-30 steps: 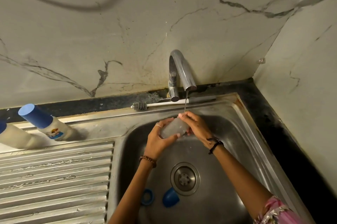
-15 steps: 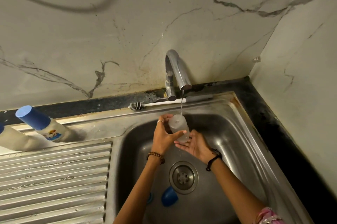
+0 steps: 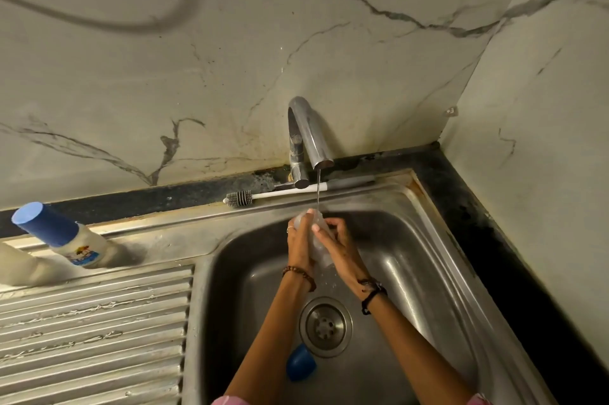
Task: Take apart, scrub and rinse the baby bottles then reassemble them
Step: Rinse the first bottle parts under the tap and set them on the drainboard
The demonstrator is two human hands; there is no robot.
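A clear baby bottle body (image 3: 318,248) stands upright over the steel sink (image 3: 425,272), under a thin stream from the tap (image 3: 308,131). My left hand (image 3: 298,243) grips its left side and my right hand (image 3: 336,243) wraps its right side, so most of the bottle is hidden. A blue bottle cap (image 3: 300,366) lies on the sink floor beside the drain (image 3: 325,326). A bottle brush (image 3: 250,197) rests on the ledge behind the sink. An assembled bottle with a blue cap (image 3: 61,234) leans on the draining board at the left.
The ribbed draining board (image 3: 92,332) fills the lower left. Part of a second white bottle (image 3: 14,267) shows at the left edge. Marble walls close the back and right; a dark counter strip (image 3: 494,256) runs along the sink's right rim.
The bottle went from lying across my hands to standing upright under the stream. My right hand left the bottle, opened below it, and now grips its right side.
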